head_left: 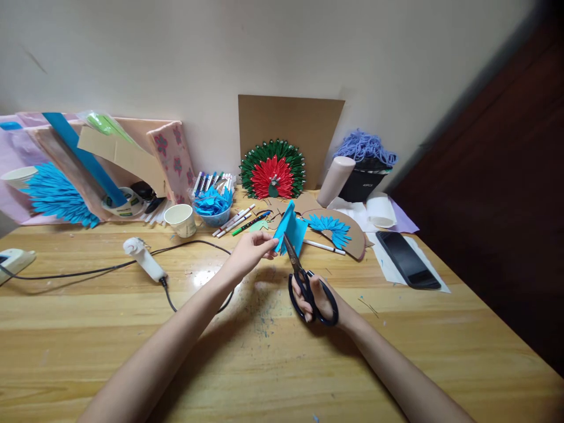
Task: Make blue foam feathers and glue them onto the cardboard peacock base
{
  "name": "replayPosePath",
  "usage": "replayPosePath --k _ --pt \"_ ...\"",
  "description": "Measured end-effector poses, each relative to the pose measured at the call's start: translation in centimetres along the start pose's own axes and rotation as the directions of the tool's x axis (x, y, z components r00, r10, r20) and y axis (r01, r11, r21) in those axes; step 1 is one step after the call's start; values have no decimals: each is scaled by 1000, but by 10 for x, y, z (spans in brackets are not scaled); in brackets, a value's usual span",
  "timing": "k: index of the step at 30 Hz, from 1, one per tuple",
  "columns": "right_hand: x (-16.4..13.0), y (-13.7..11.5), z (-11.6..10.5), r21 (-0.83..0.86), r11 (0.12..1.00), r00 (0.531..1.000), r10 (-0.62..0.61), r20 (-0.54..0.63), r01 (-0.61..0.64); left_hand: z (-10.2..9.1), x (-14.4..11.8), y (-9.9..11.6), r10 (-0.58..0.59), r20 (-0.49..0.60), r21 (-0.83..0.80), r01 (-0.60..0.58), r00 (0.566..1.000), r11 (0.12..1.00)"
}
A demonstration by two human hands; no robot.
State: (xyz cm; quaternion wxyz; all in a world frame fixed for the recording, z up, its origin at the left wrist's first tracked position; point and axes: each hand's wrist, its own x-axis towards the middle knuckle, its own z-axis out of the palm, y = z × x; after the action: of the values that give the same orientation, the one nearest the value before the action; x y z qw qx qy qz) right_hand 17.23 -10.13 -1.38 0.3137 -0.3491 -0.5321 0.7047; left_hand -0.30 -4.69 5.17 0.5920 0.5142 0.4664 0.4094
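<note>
Above the middle of the wooden table, my left hand (257,247) pinches the lower left edge of a folded piece of blue paper (298,234). My right hand (321,296) is closed around the black handles of a pair of scissors (296,258). Their blades point up and to the left, at the paper near my left fingertips. Whether the blades are cutting into it I cannot tell. Behind the paper lies a cardboard piece (358,244) with blue petals (332,228) set on it in an arc.
A glue gun (145,261) with a black cord stands left. Behind are a paper cup (180,220), a bowl of blue pieces (214,205), markers (233,221) and a red and green peacock craft (273,170). At right lies a phone (408,259).
</note>
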Motion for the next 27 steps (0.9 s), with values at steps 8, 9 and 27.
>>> replayPosePath --k 8,9,27 --pt "1 -3 2 47 998 999 -32 23 31 0 -4 5 -105 100 50 100 989 994" --pt "1 -3 3 38 999 999 -38 16 38 0 -5 6 -114 112 48 110 987 993" --pt "-6 -4 -1 -118 990 994 -68 87 78 -5 -1 7 110 -73 163 -96 991 982"
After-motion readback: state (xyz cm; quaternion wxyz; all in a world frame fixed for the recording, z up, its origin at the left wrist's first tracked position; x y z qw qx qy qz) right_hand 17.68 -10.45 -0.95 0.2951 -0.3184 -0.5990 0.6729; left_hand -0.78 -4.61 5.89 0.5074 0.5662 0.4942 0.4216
